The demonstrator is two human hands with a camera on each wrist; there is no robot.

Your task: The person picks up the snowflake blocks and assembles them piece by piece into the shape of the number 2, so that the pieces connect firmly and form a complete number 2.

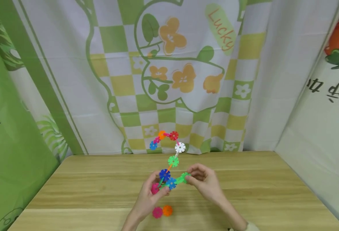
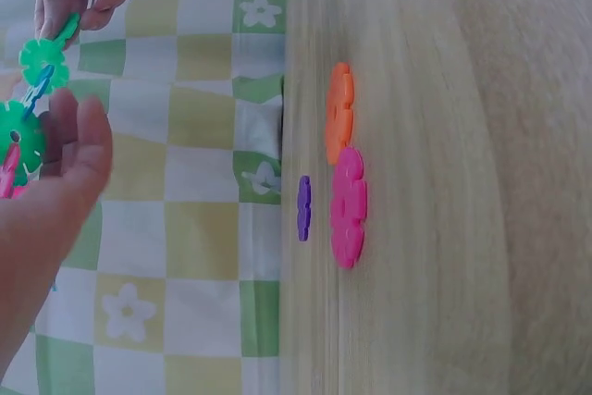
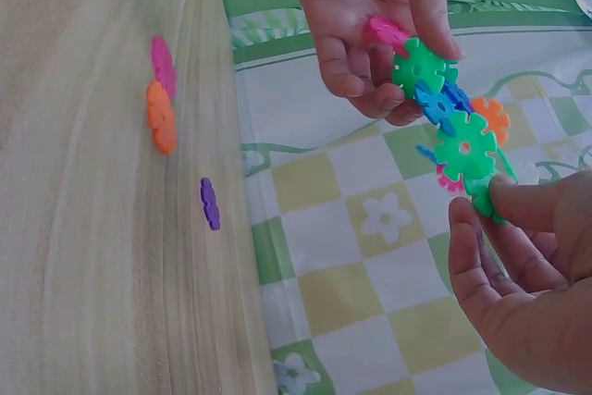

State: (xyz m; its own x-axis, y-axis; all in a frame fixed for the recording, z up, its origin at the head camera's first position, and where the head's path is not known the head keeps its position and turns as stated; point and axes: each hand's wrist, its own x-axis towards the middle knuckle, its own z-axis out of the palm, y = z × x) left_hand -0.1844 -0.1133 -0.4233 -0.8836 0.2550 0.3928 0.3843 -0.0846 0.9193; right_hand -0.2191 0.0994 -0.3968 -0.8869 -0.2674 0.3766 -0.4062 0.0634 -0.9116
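Note:
A curved chain of interlocking plastic snowflake discs is held up over the table by both hands. My left hand (image 1: pixel 147 199) grips its lower end around a pink disc (image 1: pixel 154 188) and a light blue disc (image 1: pixel 171 183). Between thumb and fingers, my right hand (image 1: pixel 207 183) pinches a green disc (image 3: pixel 481 199) at the chain's right end, slotted to another green disc (image 3: pixel 453 153). Above the hands the chain rises through a dark blue disc (image 1: pixel 165 175), a green one (image 1: pixel 173 161), a white one (image 1: pixel 180 147) and a red one (image 1: pixel 173 135), then bends left to a blue disc (image 1: pixel 153 145).
On the wooden table (image 1: pixel 100 179), a loose pink disc (image 1: pixel 157 212) and an orange disc (image 1: pixel 167 210) lie side by side near the front. A purple disc (image 3: pixel 210 203) lies farther back. Patterned curtain (image 1: pixel 186 122) hangs behind the table.

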